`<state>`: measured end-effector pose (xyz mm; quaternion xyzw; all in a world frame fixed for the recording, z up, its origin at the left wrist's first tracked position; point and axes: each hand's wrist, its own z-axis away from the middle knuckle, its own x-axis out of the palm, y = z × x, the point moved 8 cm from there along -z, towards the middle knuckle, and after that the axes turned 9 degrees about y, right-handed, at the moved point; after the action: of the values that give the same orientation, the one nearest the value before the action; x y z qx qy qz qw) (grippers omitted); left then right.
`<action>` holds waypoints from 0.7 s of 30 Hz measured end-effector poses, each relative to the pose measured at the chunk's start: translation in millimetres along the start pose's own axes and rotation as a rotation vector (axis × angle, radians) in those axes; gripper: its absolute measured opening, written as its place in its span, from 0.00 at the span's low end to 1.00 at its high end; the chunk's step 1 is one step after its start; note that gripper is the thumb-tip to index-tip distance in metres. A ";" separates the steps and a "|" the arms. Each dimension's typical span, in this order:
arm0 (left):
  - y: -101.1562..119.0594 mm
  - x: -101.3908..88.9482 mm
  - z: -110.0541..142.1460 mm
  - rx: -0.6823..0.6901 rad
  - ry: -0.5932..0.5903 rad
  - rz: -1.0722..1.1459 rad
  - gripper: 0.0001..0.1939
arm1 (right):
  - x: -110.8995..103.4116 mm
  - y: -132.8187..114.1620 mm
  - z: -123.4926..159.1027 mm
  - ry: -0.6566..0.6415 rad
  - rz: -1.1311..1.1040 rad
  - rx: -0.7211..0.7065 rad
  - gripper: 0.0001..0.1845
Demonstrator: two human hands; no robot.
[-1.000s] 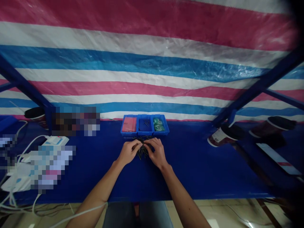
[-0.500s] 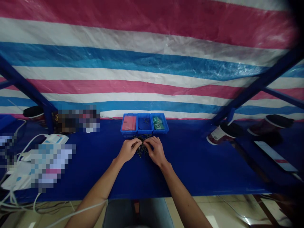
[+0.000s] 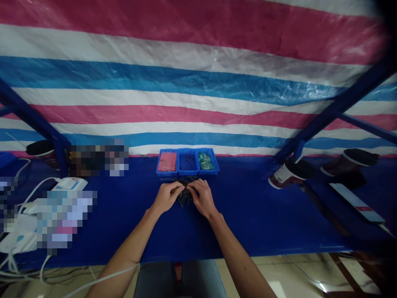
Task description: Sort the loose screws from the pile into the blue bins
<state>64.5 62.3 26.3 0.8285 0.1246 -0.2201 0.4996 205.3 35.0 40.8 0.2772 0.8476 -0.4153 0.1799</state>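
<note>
My left hand (image 3: pixel 166 197) and my right hand (image 3: pixel 203 198) meet over a pile of dark, thin, screw-like pieces (image 3: pixel 185 199) on the blue table. Thumb and fingers of each hand are pinched together, the tips almost touching. Whatever is between them is too small to make out. Just behind the pile stand three blue bins side by side. A pink packet (image 3: pixel 167 161) fills the left bin. A few thin dark pieces lie in the middle bin (image 3: pixel 187 165). In the right bin is a green bag with small pale pieces (image 3: pixel 206 160).
On the left are a white power strip (image 3: pixel 70 183), cables and blurred-out items. A lidded paper cup (image 3: pixel 283 176) leans at the right, with another cup (image 3: pixel 350 162) and a phone (image 3: pixel 356 203) beyond. Blue frame posts and a striped sheet (image 3: pixel 198 95) stand behind.
The whole view has shifted very slightly. Both hands stay pinched over the pile, and nothing else has visibly moved.
</note>
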 end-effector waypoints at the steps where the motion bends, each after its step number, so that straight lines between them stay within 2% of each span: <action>1: 0.3 -0.1 -0.1 0.001 0.001 -0.002 0.18 | 0.0 -0.1 0.0 -0.002 0.001 -0.001 0.12; 6: 1.1 -0.7 -0.5 -0.001 0.016 0.004 0.15 | -0.4 -1.5 -0.2 -0.028 0.009 0.011 0.14; 14: 4.1 -1.9 -1.1 0.005 0.013 0.014 0.15 | -1.0 -2.3 -0.6 -0.002 -0.029 0.012 0.05; 21: 4.4 1.5 -0.7 -0.018 -0.041 0.021 0.16 | -0.5 -2.8 -0.4 -0.012 -0.005 0.003 0.07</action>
<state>67.8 60.8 29.3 0.8206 0.1073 -0.2307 0.5117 204.0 33.8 43.0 0.2727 0.8466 -0.4188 0.1834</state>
